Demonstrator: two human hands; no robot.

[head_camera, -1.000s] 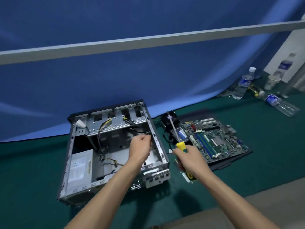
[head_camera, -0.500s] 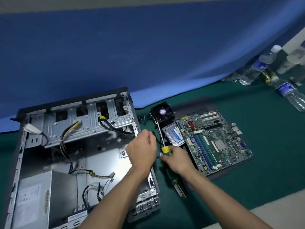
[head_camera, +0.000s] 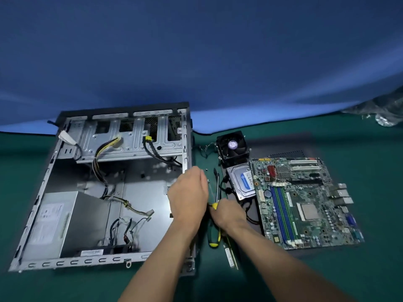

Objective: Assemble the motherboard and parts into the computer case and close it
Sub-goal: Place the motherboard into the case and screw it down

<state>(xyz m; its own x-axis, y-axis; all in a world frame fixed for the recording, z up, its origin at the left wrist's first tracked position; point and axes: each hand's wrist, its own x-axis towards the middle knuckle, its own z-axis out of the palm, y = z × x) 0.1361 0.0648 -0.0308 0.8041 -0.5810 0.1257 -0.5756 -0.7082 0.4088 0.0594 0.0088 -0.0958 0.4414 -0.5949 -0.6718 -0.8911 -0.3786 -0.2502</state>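
In the head view, your right hand (head_camera: 229,211) lies on the green cloth in the gap between the open grey sheet-metal computer case (head_camera: 104,188) and the green printed-circuit motherboard (head_camera: 305,201), with its fingers curled round the yellow collar of a slim steel-shafted screwdriver (head_camera: 216,188). The shaft runs away from you, almost straight up the frame, parallel to the case's right wall. Your left hand (head_camera: 188,195) sits just beside the right one over that wall's rim, fingers bent downward; whether it pinches anything you cannot tell, since its palm side is hidden. The motherboard lies flat to the right of both hands, so the right hand is the nearer one. Its long axis runs away from you and tilts slightly toward the left at the far end, nearly parallel to the case wall. It is populated: blue memory slots along its left side, a square silver processor socket near the middle, white expansion slots at the far end, metal ports on the right edge. It has not yet gone into the case, whose floor shows bare beside the grey power supply box (head_camera: 56,223) and loose cables. Touching its far left corner lies a silver hard drive with a blue label (head_camera: 242,183), and beyond that a black cooling fan (head_camera: 232,147). A second screwdriver with a green and yellow handle (head_camera: 213,236) lies under your right wrist.
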